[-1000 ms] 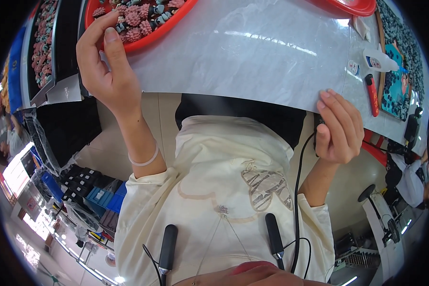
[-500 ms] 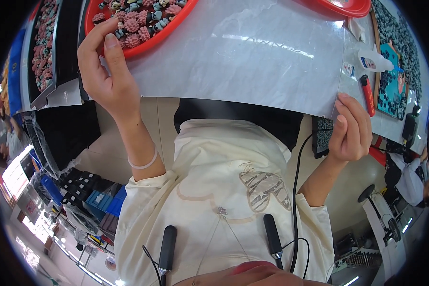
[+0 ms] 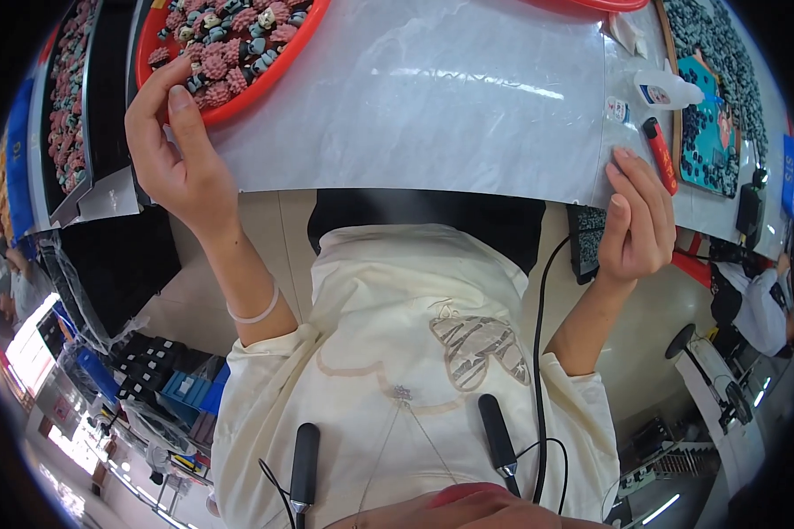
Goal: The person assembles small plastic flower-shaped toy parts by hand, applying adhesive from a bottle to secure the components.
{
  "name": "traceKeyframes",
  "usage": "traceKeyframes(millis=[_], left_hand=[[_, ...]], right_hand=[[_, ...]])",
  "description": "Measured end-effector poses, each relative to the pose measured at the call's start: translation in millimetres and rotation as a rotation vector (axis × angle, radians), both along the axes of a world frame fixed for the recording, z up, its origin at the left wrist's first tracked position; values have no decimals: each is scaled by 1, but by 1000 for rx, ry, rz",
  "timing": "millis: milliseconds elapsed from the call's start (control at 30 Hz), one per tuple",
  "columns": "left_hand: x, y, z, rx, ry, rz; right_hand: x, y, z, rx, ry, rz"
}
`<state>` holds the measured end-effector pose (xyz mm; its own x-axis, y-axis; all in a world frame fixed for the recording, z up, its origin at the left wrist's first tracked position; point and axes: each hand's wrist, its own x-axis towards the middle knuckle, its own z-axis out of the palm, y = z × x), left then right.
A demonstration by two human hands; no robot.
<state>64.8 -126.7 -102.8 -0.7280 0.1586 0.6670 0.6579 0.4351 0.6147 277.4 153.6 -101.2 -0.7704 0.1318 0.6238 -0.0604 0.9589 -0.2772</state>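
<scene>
My left hand (image 3: 178, 159) is at the near left rim of a red tray (image 3: 260, 86), overlapping it. Its thumb and fingers are apart and loosely bent, and I see nothing held between them. Inside the tray lie many small pieces (image 3: 229, 53), pink and knobbly or grey-blue and black. My right hand (image 3: 640, 216) is at the table's near edge on the right, palm turned up, fingers loosely curled and empty. Close beyond its fingertips lies a red-and-black tube-shaped tool (image 3: 660, 156) on the grey table (image 3: 415, 115).
A white squeeze bottle (image 3: 666, 90) lies at the right, near a small labelled container (image 3: 617, 109). Beyond is a wood-edged tray with a teal piece (image 3: 701, 123) and dark bits. Another red tray (image 3: 604, 3) shows at the far edge. Pink pieces fill a dark bin (image 3: 66, 132) at left.
The whole view has shifted slightly, with the table items sitting a little further left. Both hands keep nearly the same pose and place relative to the trays and table.
</scene>
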Motion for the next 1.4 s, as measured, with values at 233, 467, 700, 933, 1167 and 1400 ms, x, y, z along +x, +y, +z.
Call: traceKeyframes(millis=[233, 467, 700, 933, 1167, 1400], left_hand=[[1, 0, 1, 7, -1, -1], [-2, 0, 4, -100, 77, -52], [1, 6, 9, -350, 132, -171], [0, 7, 10, -373, 169, -164], [0, 5, 10, -373, 152, -168], [-1, 4, 11, -395, 125, -184]], right_hand=[[13, -1, -1, -66, 120, 47], [4, -8, -4, -19, 214, -14], [19, -9, -3, -47, 143, -61], [26, -7, -2, 7, 110, -104], [15, -8, -2, -160, 188, -340], [-16, 1, 11, -711, 227, -396]])
